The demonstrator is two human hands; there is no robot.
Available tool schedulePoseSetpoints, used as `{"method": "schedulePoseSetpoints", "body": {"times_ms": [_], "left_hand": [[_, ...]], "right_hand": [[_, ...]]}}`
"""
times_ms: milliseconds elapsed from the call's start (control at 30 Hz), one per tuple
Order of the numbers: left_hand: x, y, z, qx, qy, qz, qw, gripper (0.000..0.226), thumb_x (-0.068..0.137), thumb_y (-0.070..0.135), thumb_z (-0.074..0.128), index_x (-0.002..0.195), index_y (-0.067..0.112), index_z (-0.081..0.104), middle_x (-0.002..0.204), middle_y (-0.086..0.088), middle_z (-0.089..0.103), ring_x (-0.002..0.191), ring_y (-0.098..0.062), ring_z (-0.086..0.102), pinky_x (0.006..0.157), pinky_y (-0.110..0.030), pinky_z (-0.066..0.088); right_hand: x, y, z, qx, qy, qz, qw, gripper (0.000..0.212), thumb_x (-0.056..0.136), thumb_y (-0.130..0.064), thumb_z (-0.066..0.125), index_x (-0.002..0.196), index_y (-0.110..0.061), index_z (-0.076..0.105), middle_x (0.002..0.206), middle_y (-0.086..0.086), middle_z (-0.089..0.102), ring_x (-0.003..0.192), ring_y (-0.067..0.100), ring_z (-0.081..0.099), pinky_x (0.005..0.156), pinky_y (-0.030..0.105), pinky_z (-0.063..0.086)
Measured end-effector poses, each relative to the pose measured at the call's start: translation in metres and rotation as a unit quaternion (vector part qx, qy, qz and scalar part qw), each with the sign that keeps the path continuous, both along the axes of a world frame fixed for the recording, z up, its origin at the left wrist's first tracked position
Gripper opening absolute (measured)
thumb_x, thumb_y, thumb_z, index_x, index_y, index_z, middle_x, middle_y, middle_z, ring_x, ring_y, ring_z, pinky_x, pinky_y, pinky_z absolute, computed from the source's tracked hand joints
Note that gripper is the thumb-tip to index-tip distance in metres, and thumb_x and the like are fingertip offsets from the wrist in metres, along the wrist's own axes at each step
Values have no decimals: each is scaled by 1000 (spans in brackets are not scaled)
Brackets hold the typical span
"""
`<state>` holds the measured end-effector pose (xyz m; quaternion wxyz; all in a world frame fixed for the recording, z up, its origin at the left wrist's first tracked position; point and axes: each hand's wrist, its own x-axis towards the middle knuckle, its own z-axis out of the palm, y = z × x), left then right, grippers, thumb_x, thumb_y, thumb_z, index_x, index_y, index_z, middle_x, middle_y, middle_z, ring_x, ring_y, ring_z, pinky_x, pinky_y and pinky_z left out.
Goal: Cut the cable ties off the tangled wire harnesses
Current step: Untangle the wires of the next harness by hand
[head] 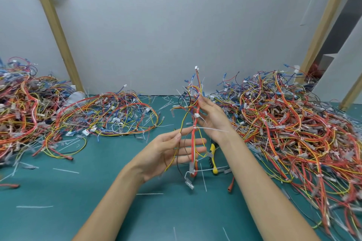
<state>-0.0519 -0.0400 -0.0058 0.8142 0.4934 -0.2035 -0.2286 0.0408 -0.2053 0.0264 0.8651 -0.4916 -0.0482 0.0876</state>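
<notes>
A wire harness (195, 123) of red, orange and yellow wires hangs upright above the green table. My right hand (210, 117) grips its bundle near the upper part. A white cable tie (212, 129) wraps the bundle below that hand, its tail pointing right. My left hand (174, 152) is lower and to the left, palm up with fingers straight behind the dangling wires, its thumb and forefinger touching a yellow wire (183, 123). Yellow-handled cutters (213, 160) lie on the table beneath the harness, partly hidden by my right wrist.
A large pile of harnesses (293, 133) fills the table's right side. Two more piles lie at the left (23, 115) and centre-left (113, 115). Cut tie pieces are scattered over the green mat (98, 191). A grey wall with wooden battens stands behind.
</notes>
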Motion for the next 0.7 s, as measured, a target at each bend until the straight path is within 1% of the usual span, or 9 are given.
{"method": "schedulePoseSetpoints", "body": {"times_ms": [100, 200, 300, 333, 400, 467, 567, 633, 700], "left_hand": [[0, 0, 0, 8, -11, -1, 1000, 48, 92, 36, 63, 137, 20, 54, 137, -20, 56, 126, -37, 54, 99, -38, 50], [0, 2, -1, 22, -40, -6, 999, 59, 92, 30, 64, 145, 18, 41, 142, -17, 52, 128, -38, 52, 105, -44, 45], [0, 3, 0, 19, -59, -26, 998, 63, 92, 17, 64, 148, 20, 36, 147, -11, 48, 132, -34, 49, 109, -47, 41], [-1, 3, 0, 16, -61, -29, 998, 64, 91, 11, 63, 148, 21, 35, 148, -9, 47, 133, -33, 48, 108, -46, 42], [-2, 3, 3, 18, -69, -16, 997, 68, 90, -1, 58, 149, 23, 33, 148, -5, 47, 133, -31, 49, 104, -42, 47], [-2, 2, 8, 26, -81, 7, 996, 68, 90, -5, 56, 147, 25, 36, 146, -3, 50, 129, -30, 53, 102, -43, 49], [1, 0, 19, 37, -97, 53, 993, 64, 88, -2, 59, 143, 24, 42, 142, -2, 55, 121, -28, 60, 101, -46, 48], [4, -1, 28, 35, -105, 63, 992, 61, 88, -1, 59, 143, 20, 43, 141, -3, 56, 120, -28, 61, 96, -41, 52], [9, -1, 35, 21, -103, 67, 992, 58, 89, -1, 58, 143, 14, 41, 141, -4, 55, 120, -28, 61, 89, -34, 56]], "right_hand": [[1, 0, -1, 18, 2, -1, 1000, 10, 95, -17, 61, 93, -16, 71, 79, -2, 71, 63, 11, 66, 49, 21, 53], [2, 2, -2, 32, 11, -12, 999, 8, 94, -18, 62, 94, -12, 68, 77, 2, 70, 63, 14, 67, 51, 23, 54], [3, 2, -2, 29, 24, -31, 999, 10, 94, -18, 63, 90, -10, 67, 73, 4, 70, 67, 17, 66, 55, 23, 55], [3, 2, -2, 26, 27, -32, 999, 12, 94, -19, 63, 87, -10, 67, 72, 4, 70, 69, 19, 66, 55, 23, 55], [4, -1, -1, 12, 29, -17, 999, 14, 94, -23, 64, 87, -11, 67, 79, 5, 72, 75, 21, 67, 59, 25, 57], [2, -6, 2, -44, 26, 15, 999, 20, 95, -33, 61, 96, -14, 67, 87, 2, 74, 79, 21, 71, 67, 29, 57], [-2, -15, 11, -194, 7, 85, 977, 36, 99, -46, 49, 108, -18, 69, 95, 1, 76, 75, 16, 73, 62, 26, 58], [-4, -23, 16, -282, -15, 120, 952, 46, 101, -50, 43, 112, -15, 71, 105, 7, 75, 84, 20, 74, 66, 30, 59], [-9, -31, 17, -310, -44, 144, 939, 49, 101, -53, 40, 109, -19, 74, 112, 9, 73, 97, 27, 72, 76, 36, 59]]}}
